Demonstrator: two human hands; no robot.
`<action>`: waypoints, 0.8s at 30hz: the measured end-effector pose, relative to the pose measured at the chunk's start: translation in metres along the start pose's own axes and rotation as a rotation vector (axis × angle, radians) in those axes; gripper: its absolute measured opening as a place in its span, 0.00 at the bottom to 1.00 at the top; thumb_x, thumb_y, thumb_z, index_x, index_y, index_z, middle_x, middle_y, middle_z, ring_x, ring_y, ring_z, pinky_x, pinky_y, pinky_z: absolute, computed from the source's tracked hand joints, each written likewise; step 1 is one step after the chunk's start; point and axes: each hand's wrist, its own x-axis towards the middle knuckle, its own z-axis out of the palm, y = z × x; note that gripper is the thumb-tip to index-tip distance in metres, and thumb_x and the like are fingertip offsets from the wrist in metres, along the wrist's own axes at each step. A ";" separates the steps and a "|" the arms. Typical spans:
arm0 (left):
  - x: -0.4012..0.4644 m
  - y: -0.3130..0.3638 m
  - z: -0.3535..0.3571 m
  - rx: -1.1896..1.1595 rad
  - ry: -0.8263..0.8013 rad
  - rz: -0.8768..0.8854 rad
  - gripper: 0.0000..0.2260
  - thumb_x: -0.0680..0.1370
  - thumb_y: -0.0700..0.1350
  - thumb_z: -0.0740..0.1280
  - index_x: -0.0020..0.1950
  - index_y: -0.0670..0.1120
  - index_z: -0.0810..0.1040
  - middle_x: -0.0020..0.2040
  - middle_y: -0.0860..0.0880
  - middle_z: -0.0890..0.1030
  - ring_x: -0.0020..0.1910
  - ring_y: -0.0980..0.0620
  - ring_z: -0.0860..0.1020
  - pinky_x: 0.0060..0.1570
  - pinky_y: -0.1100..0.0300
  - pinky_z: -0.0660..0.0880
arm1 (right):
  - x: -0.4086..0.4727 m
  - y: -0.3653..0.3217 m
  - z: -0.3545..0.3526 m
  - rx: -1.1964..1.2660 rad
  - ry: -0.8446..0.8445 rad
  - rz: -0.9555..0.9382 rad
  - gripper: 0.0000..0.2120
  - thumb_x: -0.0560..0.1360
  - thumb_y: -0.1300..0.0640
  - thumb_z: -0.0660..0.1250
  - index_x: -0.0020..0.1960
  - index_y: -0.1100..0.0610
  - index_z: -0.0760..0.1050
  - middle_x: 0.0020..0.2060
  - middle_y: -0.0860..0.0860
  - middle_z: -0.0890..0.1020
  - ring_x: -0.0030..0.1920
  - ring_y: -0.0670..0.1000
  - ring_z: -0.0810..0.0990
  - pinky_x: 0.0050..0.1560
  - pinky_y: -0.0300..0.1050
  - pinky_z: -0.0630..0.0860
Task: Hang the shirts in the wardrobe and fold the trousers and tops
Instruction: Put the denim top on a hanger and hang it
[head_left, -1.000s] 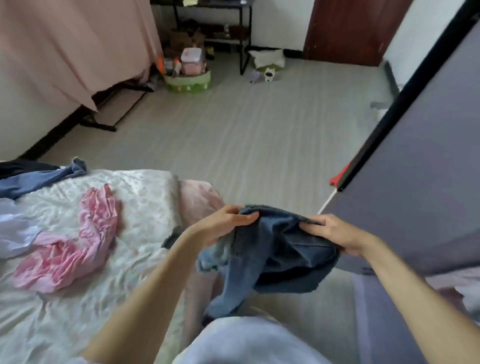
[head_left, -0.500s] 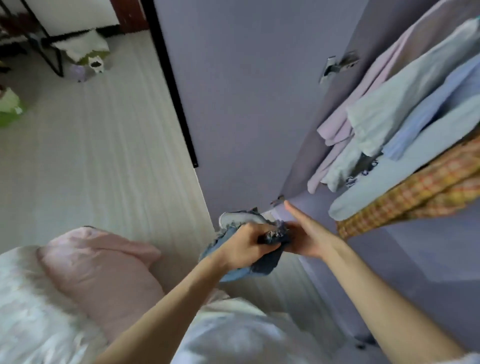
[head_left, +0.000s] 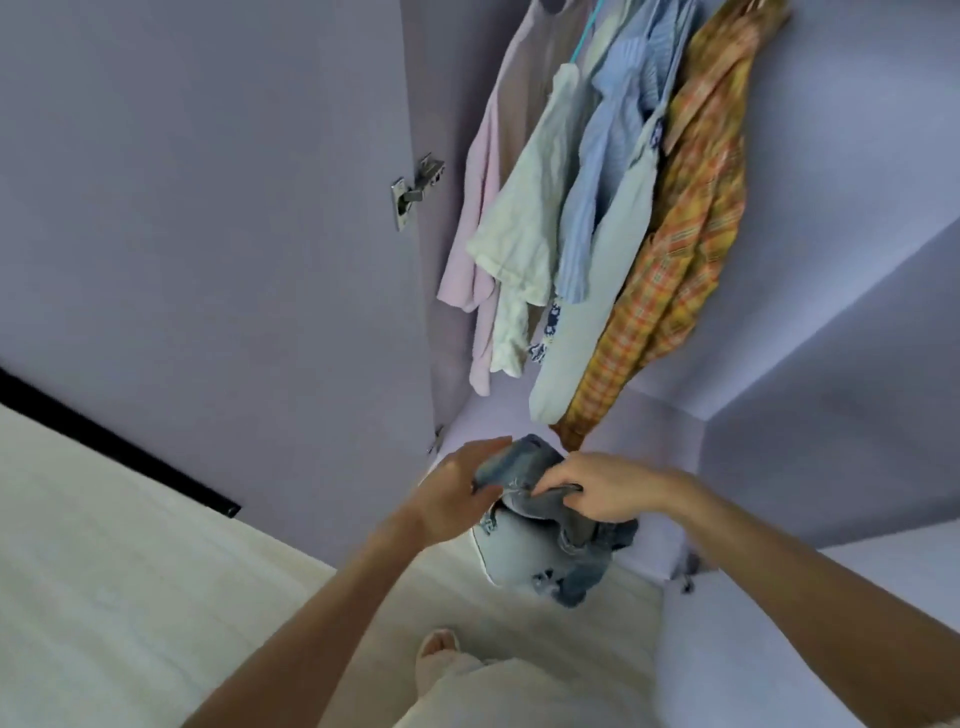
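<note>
The right hand (head_left: 597, 491) has its fingers curled down around the bunched top edge of a pair of blue jeans (head_left: 540, 540), gripping the denim from above. The left hand (head_left: 457, 491) holds the same bundle from the other side, its fingers laid fairly straight along the upper fold and the thumb underneath, so the cloth is pinched between them. The 2 hands are close together with only the crumpled fabric between.

The jeans hang below the hands in a loose, rumpled bundle, paler on the left and darker on the right, held in the air over the pale floor (head_left: 130, 571) just in front of the open wardrobe (head_left: 779, 441).

Above the hands, 5 garments hang side by side in the wardrobe: a pink shirt (head_left: 478, 208) at the left, a white top (head_left: 524, 223), a blue striped shirt (head_left: 597, 182), a pale blue garment (head_left: 587, 322), and an orange and yellow plaid shirt (head_left: 685, 234) at the right. The plaid shirt's hem reaches down nearest the jeans.

The lilac wardrobe door (head_left: 208, 208) stands open to the left, with a metal hinge (head_left: 415, 189) on its inner edge.
</note>
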 end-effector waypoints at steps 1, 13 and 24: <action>0.008 0.006 -0.003 0.044 -0.072 0.103 0.24 0.77 0.38 0.66 0.72 0.46 0.65 0.69 0.53 0.67 0.64 0.60 0.65 0.60 0.80 0.56 | -0.007 -0.008 -0.009 -0.043 0.003 0.011 0.25 0.73 0.71 0.53 0.62 0.54 0.75 0.58 0.55 0.78 0.52 0.55 0.76 0.54 0.52 0.74; 0.093 0.126 0.025 0.210 -0.104 0.518 0.07 0.73 0.44 0.66 0.41 0.47 0.68 0.31 0.54 0.70 0.33 0.49 0.72 0.30 0.61 0.63 | -0.124 0.040 -0.032 0.200 0.994 0.224 0.22 0.73 0.71 0.53 0.44 0.43 0.69 0.36 0.39 0.74 0.33 0.39 0.72 0.34 0.30 0.68; 0.134 0.188 0.057 0.490 0.242 0.439 0.12 0.74 0.46 0.65 0.55 0.46 0.68 0.54 0.47 0.71 0.46 0.43 0.75 0.37 0.55 0.67 | -0.164 0.115 -0.038 0.170 1.590 0.242 0.27 0.62 0.80 0.55 0.36 0.47 0.58 0.36 0.43 0.63 0.31 0.47 0.62 0.32 0.42 0.57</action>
